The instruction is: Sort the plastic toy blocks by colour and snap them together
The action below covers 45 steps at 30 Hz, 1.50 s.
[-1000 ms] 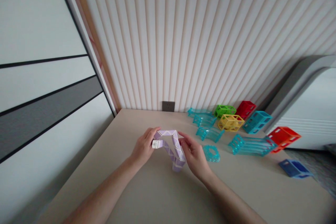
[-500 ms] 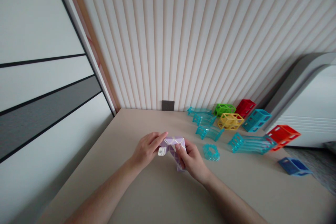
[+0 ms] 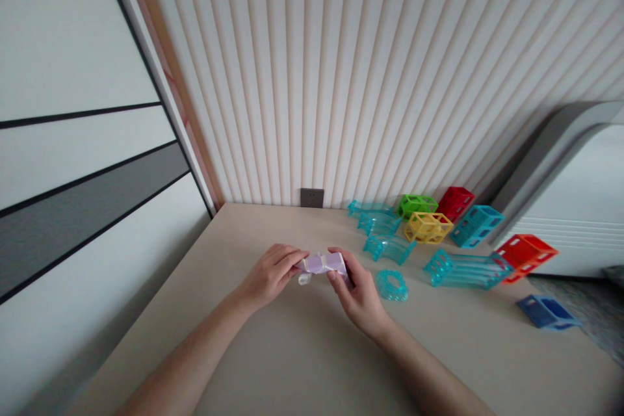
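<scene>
Between both hands, over the table (image 3: 273,364), is a purple and white snake puzzle (image 3: 319,264) made of wedge-shaped segments. My left hand (image 3: 275,273) closes its fingers on the left end, where a small white piece hangs below. With thumb and fingers, my right hand (image 3: 358,292) grips the right end. Part of the puzzle is hidden behind the right thumb and palm. A clear teal ring-shaped piece (image 3: 391,285) lies just right of my right hand.
Clear teal curved track pieces (image 3: 389,248) and a long teal slide (image 3: 468,270) lie on the right. Open-frame blocks stand around them: green (image 3: 416,205), yellow (image 3: 428,227), dark red (image 3: 454,203), teal (image 3: 476,225), orange-red (image 3: 527,256), blue (image 3: 546,311). A ribbed wall rises behind.
The snake puzzle has been turned: the section that pointed down toward me is now mostly out of sight, and a straight purple bar faces up. Both hands stay in nearly the same place.
</scene>
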Tool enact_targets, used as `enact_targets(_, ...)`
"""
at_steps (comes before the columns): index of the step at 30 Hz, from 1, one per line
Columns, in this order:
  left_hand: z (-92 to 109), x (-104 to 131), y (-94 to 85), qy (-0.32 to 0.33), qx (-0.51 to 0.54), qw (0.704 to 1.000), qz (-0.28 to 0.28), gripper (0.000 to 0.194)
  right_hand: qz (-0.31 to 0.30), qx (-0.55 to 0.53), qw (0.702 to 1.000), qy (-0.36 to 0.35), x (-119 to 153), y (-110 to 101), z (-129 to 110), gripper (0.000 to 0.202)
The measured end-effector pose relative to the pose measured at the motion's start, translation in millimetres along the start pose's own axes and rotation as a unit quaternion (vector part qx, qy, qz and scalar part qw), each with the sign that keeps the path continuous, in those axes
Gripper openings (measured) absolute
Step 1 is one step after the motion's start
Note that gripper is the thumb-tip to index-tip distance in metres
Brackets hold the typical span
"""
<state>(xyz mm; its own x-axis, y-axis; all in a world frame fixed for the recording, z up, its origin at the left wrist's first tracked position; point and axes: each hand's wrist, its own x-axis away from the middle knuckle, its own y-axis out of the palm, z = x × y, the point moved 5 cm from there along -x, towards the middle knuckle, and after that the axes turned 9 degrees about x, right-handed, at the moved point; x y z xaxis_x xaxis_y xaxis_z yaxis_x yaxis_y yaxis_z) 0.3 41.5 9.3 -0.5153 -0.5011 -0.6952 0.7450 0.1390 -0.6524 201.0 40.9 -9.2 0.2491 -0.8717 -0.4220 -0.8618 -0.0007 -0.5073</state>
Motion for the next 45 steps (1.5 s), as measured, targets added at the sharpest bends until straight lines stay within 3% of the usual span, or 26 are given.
enact_targets(4,2.4,-2.9,-5.0,0.016,-0.092,0.995,0.026,0.027,0.015,0.035,0.999,0.03,2.1,0.3,5.2,0.029)
enact_targets(9,8.9,-2.5,-4.2,0.015,-0.175,0.981,0.08,0.028,0.059,0.081,0.995,0.008,4.6,-3.0,0.3,0.03)
enact_targets(13,13.2,-2.2,0.8,0.02,-0.147,0.987,0.059,0.034,0.075,0.102,0.991,-0.053,5.4,-3.6,-3.7,0.031)
enact_targets(17,20.7,-4.8,3.4,0.04,-0.135,0.989,0.043,0.035,0.033,0.127,0.98,-0.151,6.2,4.2,-7.8,0.039)
enact_targets(22,28.2,-9.4,2.1,0.044,-0.127,0.988,0.076,0.011,0.033,0.175,0.973,-0.15,4.6,5.9,-2.0,0.055)
enact_targets(27,30.4,-10.6,7.8,0.045,-0.107,0.993,0.036,0.031,0.025,0.206,0.957,-0.205,5.7,7.4,-5.4,0.057)
enact_targets(32,28.4,-11.4,12.7,0.04,-0.125,0.991,0.034,0.022,0.019,0.233,0.94,-0.251,4.9,7.7,-8.4,0.054)
enact_targets(36,26.0,-8.4,15.7,0.047,-0.138,0.989,0.031,0.019,0.013,0.23,0.942,-0.244,1.1,6.2,-6.3,0.063)
enact_targets(45,25.5,-7.0,16.6,0.073,-0.144,0.987,0.003,0.019,0.034,0.276,0.933,-0.229,-2.4,1.5,-15.3,0.022)
